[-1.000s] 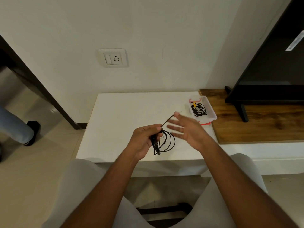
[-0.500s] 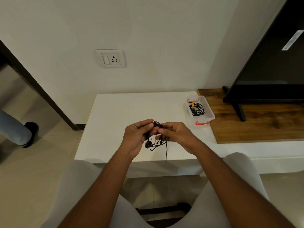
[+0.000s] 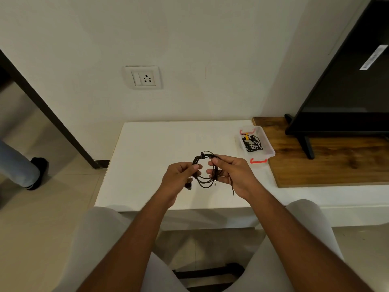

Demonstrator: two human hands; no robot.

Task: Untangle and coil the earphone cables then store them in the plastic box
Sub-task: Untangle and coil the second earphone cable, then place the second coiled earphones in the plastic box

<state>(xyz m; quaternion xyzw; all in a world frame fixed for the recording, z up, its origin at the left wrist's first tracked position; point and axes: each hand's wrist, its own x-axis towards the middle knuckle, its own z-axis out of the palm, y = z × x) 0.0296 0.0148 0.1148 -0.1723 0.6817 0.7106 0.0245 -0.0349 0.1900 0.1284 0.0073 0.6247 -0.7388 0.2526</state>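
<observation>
Both hands, left hand (image 3: 180, 173) and right hand (image 3: 231, 173), pinch the coiled earphone cable (image 3: 203, 180) above the white table (image 3: 147, 157)

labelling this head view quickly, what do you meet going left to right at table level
left hand → coiled earphone cable → right hand → plastic box → wooden board → TV

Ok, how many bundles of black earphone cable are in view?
2. One coiled black cable held by left hand and right hand over the white table; one black tangle in the clear plastic box, possibly several sets.
</observation>
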